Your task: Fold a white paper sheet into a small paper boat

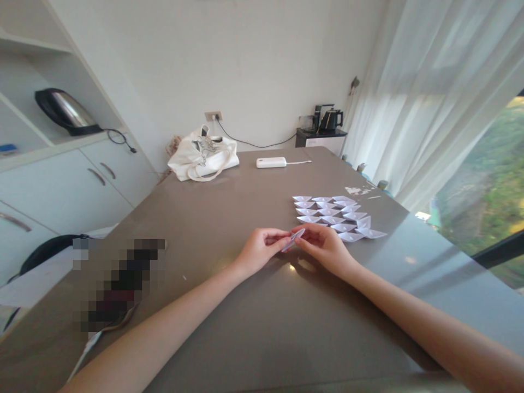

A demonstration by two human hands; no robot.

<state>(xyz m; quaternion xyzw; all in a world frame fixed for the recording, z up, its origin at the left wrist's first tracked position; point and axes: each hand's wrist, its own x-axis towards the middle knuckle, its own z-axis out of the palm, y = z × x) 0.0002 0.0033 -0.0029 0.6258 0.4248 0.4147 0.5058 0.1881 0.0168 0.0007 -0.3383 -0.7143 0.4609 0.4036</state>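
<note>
Between my two hands is a small piece of folded white paper [293, 240], pinched from both sides just above the table. My left hand [262, 248] grips its left end with thumb and fingers. On the other end, my right hand [325, 245] holds it the same way. The fingers cover part of the paper, so its full shape is hidden. Just beyond my right hand, several folded white paper boats [327, 213] stand close together in rows.
A white handbag [208, 158] and a white power bank [271, 162] with a short cable lie at the table's [229, 207] far side. A pixelated dark object [123, 286] with a cable lies at left. Paper scraps [358, 191] are near the right edge, beside the curtain [409, 98].
</note>
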